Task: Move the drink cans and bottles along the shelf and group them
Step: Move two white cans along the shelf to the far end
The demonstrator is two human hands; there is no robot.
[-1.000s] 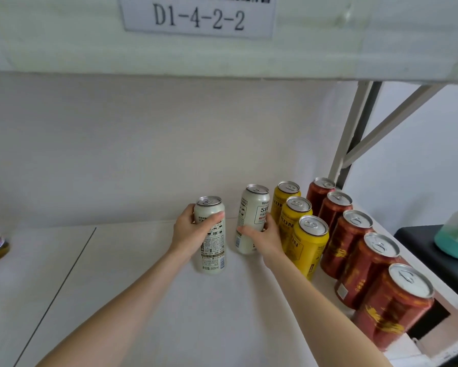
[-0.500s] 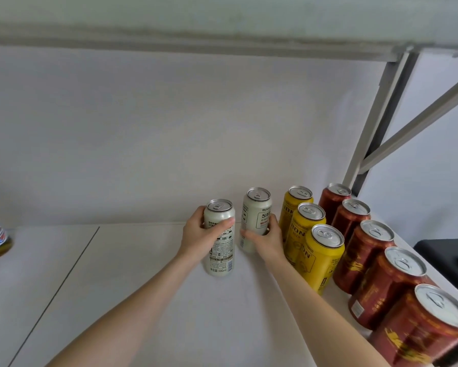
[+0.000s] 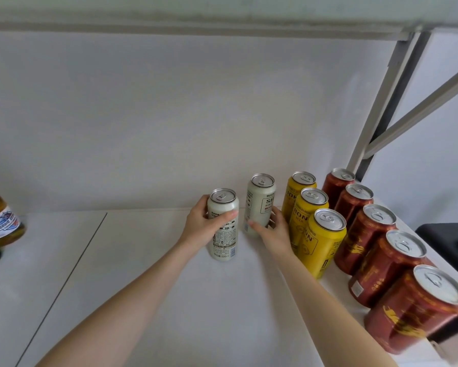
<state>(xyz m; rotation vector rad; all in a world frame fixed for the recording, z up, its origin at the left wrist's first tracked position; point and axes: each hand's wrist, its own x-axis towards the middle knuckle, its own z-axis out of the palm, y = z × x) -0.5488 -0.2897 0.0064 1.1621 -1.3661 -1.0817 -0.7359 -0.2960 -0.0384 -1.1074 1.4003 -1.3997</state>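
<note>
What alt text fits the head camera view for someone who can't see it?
A person's left hand grips the nearer white can and the right hand grips the farther white can, both upright on a white shelf. Right of them stand three yellow cans and five red cans in rows; a bottle sits far left.

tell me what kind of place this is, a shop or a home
Most likely a stockroom or shop storage rack. A white shelf board sits in a metal frame with a diagonal brace, and identical yellow cans and red cans stand in single-file rows by type.
</note>
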